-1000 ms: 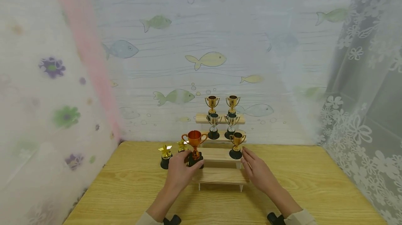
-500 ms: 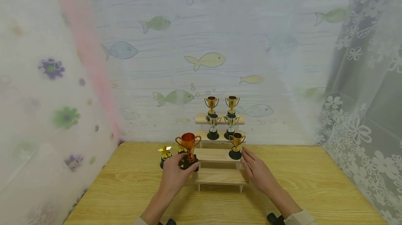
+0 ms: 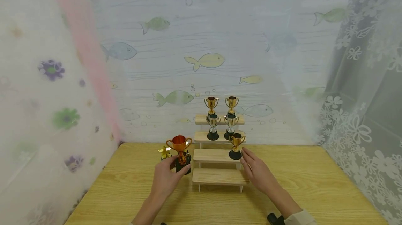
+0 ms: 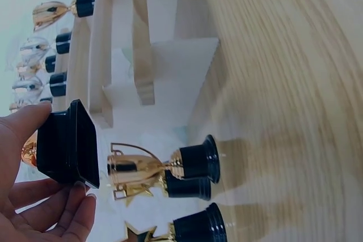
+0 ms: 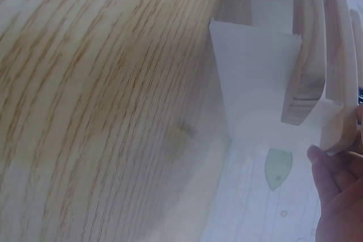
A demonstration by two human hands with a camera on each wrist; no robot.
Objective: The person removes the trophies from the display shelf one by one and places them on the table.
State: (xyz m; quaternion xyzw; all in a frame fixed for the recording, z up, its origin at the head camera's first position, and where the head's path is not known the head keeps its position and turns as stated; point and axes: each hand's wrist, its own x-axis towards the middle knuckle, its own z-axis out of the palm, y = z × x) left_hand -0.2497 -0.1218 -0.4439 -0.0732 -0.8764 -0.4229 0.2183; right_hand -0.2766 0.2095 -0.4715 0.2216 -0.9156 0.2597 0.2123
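Observation:
My left hand (image 3: pixel 164 179) grips the black square base of an orange cup trophy (image 3: pixel 179 143), upright and raised off the table. In the left wrist view, the thumb and fingers lie on opposite sides of that base (image 4: pixel 84 145). My right hand (image 3: pixel 259 172) holds the right end of a tiered wooden stand (image 3: pixel 216 176); the right wrist view has fingertips on both sides of one plank's end (image 5: pixel 340 134). Close to these fingers, a small gold cup trophy (image 3: pixel 236 144) stands on the second step from the front.
Two silver cups (image 3: pixel 213 122) and two gold cups (image 3: pixel 231 103) fill the rear steps. Left of the stand, star trophies (image 3: pixel 164 151) and a small gold cup (image 4: pixel 136 168) stand on the wooden table (image 3: pixel 298 183). A fish-patterned curtain (image 3: pixel 251 43) hangs behind.
My left hand has carried the orange trophy leftward, from beside the stand's steps to in front of the trophies on the table. My right hand has stayed at the stand.

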